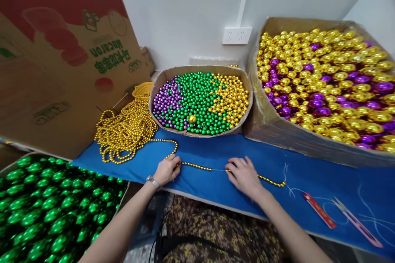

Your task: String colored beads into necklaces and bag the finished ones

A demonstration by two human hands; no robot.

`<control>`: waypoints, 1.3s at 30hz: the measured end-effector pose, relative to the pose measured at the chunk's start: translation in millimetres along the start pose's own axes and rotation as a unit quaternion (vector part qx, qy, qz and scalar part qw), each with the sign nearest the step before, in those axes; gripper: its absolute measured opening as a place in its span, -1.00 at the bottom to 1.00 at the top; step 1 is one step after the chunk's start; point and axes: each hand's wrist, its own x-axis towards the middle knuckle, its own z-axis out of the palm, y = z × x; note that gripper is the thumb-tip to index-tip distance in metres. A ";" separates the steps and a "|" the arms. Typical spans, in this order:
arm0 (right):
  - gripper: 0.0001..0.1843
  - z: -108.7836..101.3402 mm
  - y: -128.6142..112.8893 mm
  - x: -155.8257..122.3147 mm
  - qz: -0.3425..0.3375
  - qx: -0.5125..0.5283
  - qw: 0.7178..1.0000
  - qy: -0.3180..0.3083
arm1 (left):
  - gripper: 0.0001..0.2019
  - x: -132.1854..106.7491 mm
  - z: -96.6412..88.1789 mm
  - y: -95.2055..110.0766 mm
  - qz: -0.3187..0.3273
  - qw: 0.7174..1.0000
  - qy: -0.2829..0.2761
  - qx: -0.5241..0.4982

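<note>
A strand of small gold beads (197, 166) lies across the blue cloth, with a short bare stretch of thread in it between my hands. My left hand (168, 170), a watch on its wrist, is closed on the strand left of that gap. Right of the gap, my right hand (242, 176) rests palm down, thumb and fingertips closed on the beads, though the fingers partly hide the grip. Beyond that hand the beads (271, 181) run on to a loose thread end. Leftward the strand leads toward a heap of gold bead strings (126, 127).
Behind stands an oval box (200, 132) of purple, green and gold beads. A larger carton (296, 148) of gold and purple beads is at right. Pink-handled scissors (359, 224) and a red packet (319, 210) lie at right. Green beads (55, 205) fill the lower left beside a tall carton (68, 90).
</note>
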 end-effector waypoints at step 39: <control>-0.50 -33.7 -44.6 38.4 -0.068 0.134 0.988 0.044 | -0.83 30.2 -76.9 74.1 0.181 0.981 0.046 0.049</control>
